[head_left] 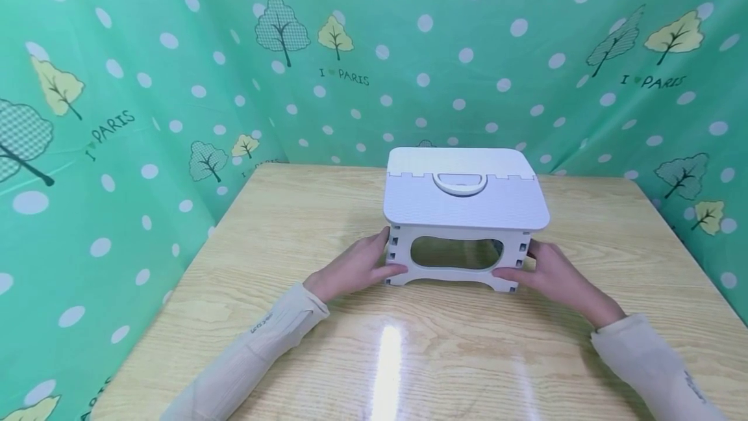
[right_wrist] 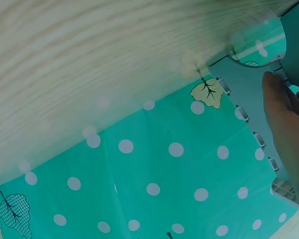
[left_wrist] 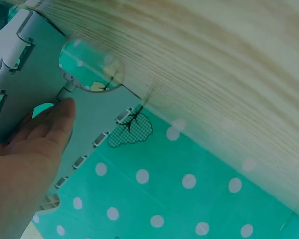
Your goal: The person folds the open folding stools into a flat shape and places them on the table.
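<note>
A white folding step stool (head_left: pixel 467 208) stands upright and unfolded on the wooden table, its front leg panel with an oval opening facing me. A curved carrying handle (head_left: pixel 460 190) lies at the middle of its top. My left hand (head_left: pixel 358 266) grips the left side, thumb across the front panel's edge and fingers along the side. On the opposite side my right hand (head_left: pixel 552 273) holds it the same way, fingers partly hidden behind the leg. Both wrist views show the fingers against the stool's side panels, beside the hinged edges.
The light wooden table (head_left: pixel 280 226) has glossy light reflections near its front. A green curtain (head_left: pixel 350 109) with white dots and printed trees hangs behind the table and along both sides. The stool stands toward the table's back edge.
</note>
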Action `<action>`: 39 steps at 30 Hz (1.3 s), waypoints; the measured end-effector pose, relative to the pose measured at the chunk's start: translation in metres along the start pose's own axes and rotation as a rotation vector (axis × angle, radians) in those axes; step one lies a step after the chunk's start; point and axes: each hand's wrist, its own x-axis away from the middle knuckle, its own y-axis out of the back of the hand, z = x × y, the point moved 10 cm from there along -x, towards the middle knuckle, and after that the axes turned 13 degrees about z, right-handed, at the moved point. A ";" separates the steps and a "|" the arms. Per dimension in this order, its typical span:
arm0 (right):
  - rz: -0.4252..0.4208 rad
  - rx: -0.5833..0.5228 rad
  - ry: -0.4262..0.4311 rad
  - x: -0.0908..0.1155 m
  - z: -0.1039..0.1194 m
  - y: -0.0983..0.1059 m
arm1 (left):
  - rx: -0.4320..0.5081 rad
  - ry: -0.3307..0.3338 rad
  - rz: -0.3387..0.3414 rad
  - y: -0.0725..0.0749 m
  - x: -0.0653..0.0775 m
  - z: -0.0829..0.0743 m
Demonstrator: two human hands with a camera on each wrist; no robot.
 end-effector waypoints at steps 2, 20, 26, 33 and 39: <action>0.003 0.007 -0.002 0.000 -0.001 -0.001 | 0.012 -0.006 0.005 0.000 0.000 -0.001; -0.031 0.012 -0.023 0.000 0.005 0.002 | 0.139 -0.018 -0.033 0.008 0.001 -0.004; -0.026 0.001 -0.035 -0.001 0.003 0.001 | 0.137 -0.032 -0.026 0.007 0.001 -0.005; -0.016 -0.027 -0.003 -0.002 0.004 0.000 | 0.134 -0.041 -0.003 0.005 0.000 -0.007; -0.010 -0.033 0.019 -0.002 0.006 -0.001 | 0.135 -0.044 0.009 0.004 0.000 -0.006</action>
